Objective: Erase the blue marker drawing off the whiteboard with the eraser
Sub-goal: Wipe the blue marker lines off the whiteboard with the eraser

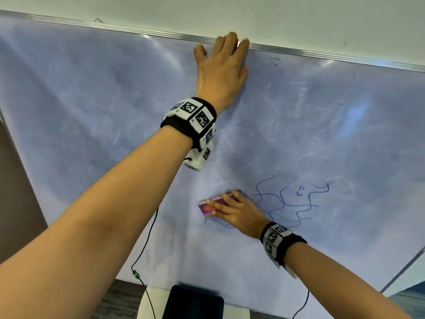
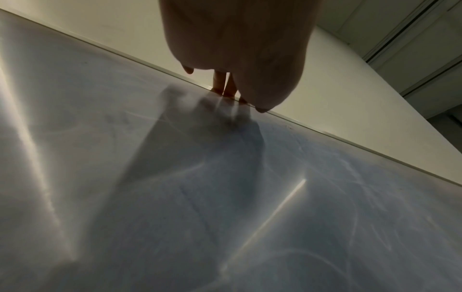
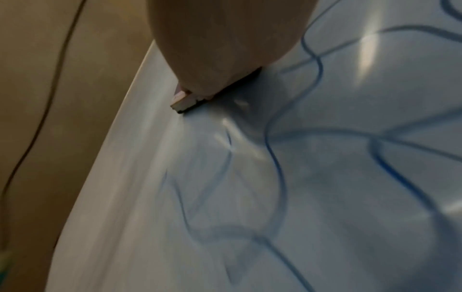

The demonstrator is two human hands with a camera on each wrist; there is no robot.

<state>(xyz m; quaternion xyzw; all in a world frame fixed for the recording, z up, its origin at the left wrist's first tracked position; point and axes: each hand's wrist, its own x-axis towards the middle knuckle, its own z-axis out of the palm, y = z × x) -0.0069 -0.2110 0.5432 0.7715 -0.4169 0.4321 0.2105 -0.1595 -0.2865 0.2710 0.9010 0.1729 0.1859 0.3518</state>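
Glossy board (image 1: 322, 125), ribbed metal frame (image 1: 299, 52).
Smooth and reflective, smeared with dull wipe streaks; black cloth wristbands (image 1: 207, 107) with matt white plastic blocks; glossy printed eraser (image 1: 210, 204) top.

A pale wall (image 1: 299, 17) runs above the board's top edge. At lower centre stands a dark blue rectangular object (image 1: 193, 302) on a white base (image 1: 151, 303). Grey carpet (image 1: 119, 300) lies to its left. A brown panel (image 1: 16, 192) occupies the left margin. Thin black cables (image 1: 147, 238) hang down.

Blue drawing (image 1: 292, 203), purple-orange eraser (image 1: 208, 207)
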